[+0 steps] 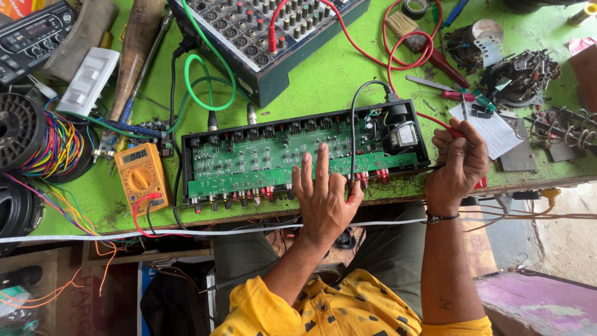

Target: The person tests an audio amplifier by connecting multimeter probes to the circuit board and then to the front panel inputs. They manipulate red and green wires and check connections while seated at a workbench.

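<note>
Resting flat on the front edge of the opened amplifier chassis (305, 155), the left hand (323, 196) has its fingers spread apart, fingertips on the green circuit board (261, 163), gripping nothing. Chassis is a black open-top box sitting at the near edge of the green worktop (336, 74), front row of knobs and jacks facing the person.

Right hand (459, 163) is at the chassis's right end, just outside the wall, fingers curled together and clamped on a red-handled probe (453, 130); the tip is hidden by the hand, can't tell what it touches. A red lead (398, 53) runs from that hand up across the worktop in loops.

A grey cable (353, 124) drops from the chassis's rear right across the board to the front edge. A small transformer (404, 134) sits in the right compartment of the chassis.

Around it:
- yellow multimeter (140, 175) left of the chassis, near the worktop's edge, red and black leads plugged in
- audio mixer (267, 31) behind the chassis, green cable (208, 81) looped beside it
- spool of multicoloured wire (53, 146) far left
- paintbrush (407, 28) and red screwdriver (459, 95) behind the right hand
- paper sheet (494, 130) just right of the right hand
- pile of metal parts (522, 78) far right
</note>
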